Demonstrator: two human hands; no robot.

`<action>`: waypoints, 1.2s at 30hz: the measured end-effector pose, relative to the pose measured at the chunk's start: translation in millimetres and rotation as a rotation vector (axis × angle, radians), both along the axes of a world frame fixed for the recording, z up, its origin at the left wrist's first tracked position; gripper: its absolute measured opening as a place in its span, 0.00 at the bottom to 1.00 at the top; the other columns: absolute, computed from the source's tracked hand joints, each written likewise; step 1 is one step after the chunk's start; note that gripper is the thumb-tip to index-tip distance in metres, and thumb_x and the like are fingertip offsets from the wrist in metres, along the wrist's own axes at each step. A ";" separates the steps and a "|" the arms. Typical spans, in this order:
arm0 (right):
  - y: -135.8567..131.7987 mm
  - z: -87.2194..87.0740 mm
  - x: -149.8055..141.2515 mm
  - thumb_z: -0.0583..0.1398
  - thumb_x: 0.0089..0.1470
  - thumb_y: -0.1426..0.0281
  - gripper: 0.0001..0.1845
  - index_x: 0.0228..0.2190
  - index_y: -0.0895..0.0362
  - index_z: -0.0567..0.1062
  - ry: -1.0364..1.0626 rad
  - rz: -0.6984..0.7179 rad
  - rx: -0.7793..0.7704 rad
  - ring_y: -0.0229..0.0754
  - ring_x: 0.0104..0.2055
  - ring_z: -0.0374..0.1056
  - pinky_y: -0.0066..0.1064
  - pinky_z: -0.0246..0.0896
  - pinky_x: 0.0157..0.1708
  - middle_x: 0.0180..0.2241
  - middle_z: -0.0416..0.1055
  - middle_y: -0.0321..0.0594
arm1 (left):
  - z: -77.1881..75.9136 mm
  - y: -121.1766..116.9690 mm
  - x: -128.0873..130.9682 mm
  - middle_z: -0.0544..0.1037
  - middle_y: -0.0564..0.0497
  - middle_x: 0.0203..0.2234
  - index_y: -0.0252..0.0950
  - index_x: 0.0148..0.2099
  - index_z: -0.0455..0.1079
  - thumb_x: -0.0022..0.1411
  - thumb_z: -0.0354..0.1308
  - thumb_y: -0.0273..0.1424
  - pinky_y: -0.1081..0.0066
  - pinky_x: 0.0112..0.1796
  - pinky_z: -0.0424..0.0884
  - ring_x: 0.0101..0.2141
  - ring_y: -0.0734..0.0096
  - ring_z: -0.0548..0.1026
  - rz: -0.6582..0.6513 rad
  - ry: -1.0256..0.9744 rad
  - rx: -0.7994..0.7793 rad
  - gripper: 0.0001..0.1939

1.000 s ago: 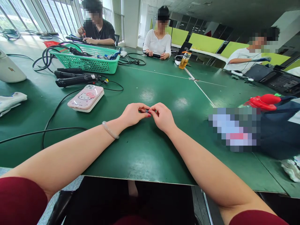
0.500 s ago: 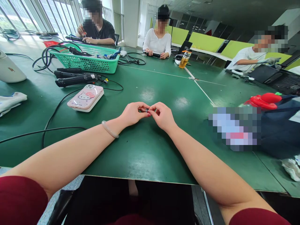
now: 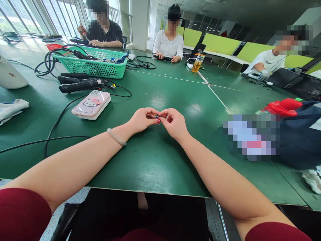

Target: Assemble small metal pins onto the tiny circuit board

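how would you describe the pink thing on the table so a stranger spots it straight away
On the green table, look left to the mint-green mesh basket. Nearer than that lie long black devices, and just in front of them is the pink slab. Unlike those dark neighbours, it has a cartoon cat face on top.

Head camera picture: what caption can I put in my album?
Left hand and right hand pinch a tiny object over a green table.

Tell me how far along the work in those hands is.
Done: the small piece looks picked up. In hand: the left hand and right hand have it at their fingertips. Left: both hands are on it, so work looks unfinished; it is too small to tell what remains.
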State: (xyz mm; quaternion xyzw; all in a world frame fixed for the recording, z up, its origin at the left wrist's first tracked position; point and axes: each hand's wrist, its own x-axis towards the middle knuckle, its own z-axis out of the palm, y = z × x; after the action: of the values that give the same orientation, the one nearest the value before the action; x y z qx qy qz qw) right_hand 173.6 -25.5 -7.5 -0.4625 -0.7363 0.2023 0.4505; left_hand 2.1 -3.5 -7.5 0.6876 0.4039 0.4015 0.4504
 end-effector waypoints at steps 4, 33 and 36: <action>6.0 -5.6 0.9 0.64 0.45 0.64 0.14 0.33 0.56 0.68 0.204 0.057 -0.216 0.27 0.21 0.52 0.25 0.52 0.23 0.30 0.63 0.31 | 0.6 -1.0 -1.0 0.77 0.50 0.29 0.34 0.41 0.76 0.45 0.67 0.34 0.68 0.37 0.69 0.30 0.73 0.72 0.002 0.073 0.070 0.19; 8.9 -9.5 -1.6 0.63 0.53 0.72 0.03 0.33 0.56 0.78 -0.560 -0.009 -0.039 0.43 0.42 0.63 0.37 0.59 0.46 0.36 0.73 0.42 | -0.4 6.5 -6.9 0.73 0.53 0.24 0.36 0.42 0.75 0.49 0.65 0.34 0.68 0.36 0.68 0.28 0.74 0.70 0.271 0.029 0.080 0.17; 9.3 -10.1 -1.9 0.63 0.53 0.72 0.02 0.29 0.57 0.77 -0.578 -0.003 -0.025 0.44 0.41 0.63 0.36 0.59 0.45 0.35 0.72 0.41 | 0.5 5.8 -6.9 0.73 0.52 0.24 0.36 0.43 0.75 0.49 0.65 0.34 0.67 0.38 0.69 0.30 0.72 0.72 0.259 0.026 0.068 0.17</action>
State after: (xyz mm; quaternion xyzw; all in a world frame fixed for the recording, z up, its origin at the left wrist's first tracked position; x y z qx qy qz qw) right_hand 171.7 -16.2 -17.6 -0.5077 -0.8310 0.0704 0.2165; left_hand -4.7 2.3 -6.9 0.6498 0.4814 0.4606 0.3659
